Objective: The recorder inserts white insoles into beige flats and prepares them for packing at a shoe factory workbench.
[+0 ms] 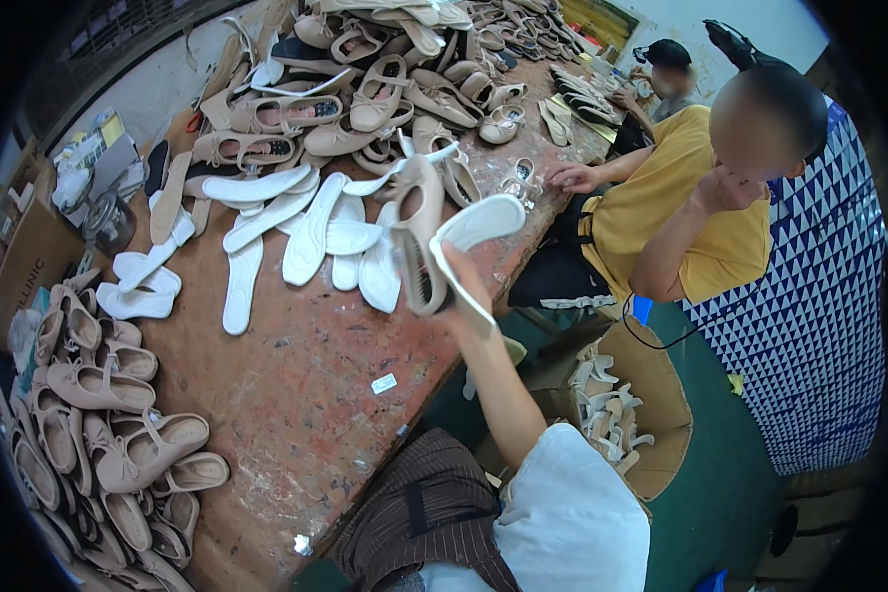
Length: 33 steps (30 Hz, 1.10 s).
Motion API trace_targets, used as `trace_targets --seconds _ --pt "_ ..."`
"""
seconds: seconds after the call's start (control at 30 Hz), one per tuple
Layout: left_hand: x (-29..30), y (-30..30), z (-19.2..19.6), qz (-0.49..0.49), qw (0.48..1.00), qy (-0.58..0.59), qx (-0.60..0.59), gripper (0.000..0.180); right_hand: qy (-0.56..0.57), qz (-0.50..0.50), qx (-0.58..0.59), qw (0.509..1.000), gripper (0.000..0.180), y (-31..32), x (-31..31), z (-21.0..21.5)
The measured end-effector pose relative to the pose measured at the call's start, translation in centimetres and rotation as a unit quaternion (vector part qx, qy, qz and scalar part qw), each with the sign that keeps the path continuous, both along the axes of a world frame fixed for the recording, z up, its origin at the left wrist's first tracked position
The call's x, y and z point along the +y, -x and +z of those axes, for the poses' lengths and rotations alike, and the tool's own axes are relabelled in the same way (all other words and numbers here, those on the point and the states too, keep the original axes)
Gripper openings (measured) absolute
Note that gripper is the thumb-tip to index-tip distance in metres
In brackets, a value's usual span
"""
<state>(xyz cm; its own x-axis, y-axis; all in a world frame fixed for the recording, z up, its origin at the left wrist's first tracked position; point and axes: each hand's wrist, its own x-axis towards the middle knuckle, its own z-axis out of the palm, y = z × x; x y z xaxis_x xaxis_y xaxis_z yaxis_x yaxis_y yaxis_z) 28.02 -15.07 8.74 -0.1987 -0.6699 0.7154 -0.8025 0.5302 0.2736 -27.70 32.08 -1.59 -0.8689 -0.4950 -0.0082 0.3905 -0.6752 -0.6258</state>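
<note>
My right hand is raised over the table's right edge, with its forearm coming up from a pale short sleeve. A white insole lies against its fingers and palm, covering part of them. Tight beside that, a beige shoe is tilted with its toe down, slightly blurred; the hand appears to grip both. Behind them, several loose white insoles overlap on the worn reddish table. My left hand does not show.
Beige strap shoes are heaped at the back, others along the left. A cardboard box holding pale pieces stands right of the table. A person in yellow sits at the right edge, another beyond. A metal tin stands left.
</note>
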Motion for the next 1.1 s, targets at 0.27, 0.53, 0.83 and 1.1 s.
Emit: trace_targets --seconds 0.27,0.53,0.83,1.1 --pt "23.4 16.7 -11.2 -0.349 0.783 -0.486 0.170 0.062 -0.091 0.331 -0.257 0.903 0.044 -19.3 -6.5 1.0" --pt "26.5 21.1 -12.1 -0.247 0.894 -0.372 0.037 0.064 -0.077 0.214 -0.172 0.958 0.079 -15.9 -1.2 -1.1" --pt "31.2 19.0 -14.5 -0.248 0.910 -0.333 0.005 0.059 -0.202 0.215 -0.012 0.955 0.063 -14.7 -1.4 -0.6" --pt "26.3 13.8 -12.5 -0.349 0.881 -0.316 -0.036 0.020 -0.462 0.191 0.354 0.790 0.061 -14.7 -2.0 3.1"
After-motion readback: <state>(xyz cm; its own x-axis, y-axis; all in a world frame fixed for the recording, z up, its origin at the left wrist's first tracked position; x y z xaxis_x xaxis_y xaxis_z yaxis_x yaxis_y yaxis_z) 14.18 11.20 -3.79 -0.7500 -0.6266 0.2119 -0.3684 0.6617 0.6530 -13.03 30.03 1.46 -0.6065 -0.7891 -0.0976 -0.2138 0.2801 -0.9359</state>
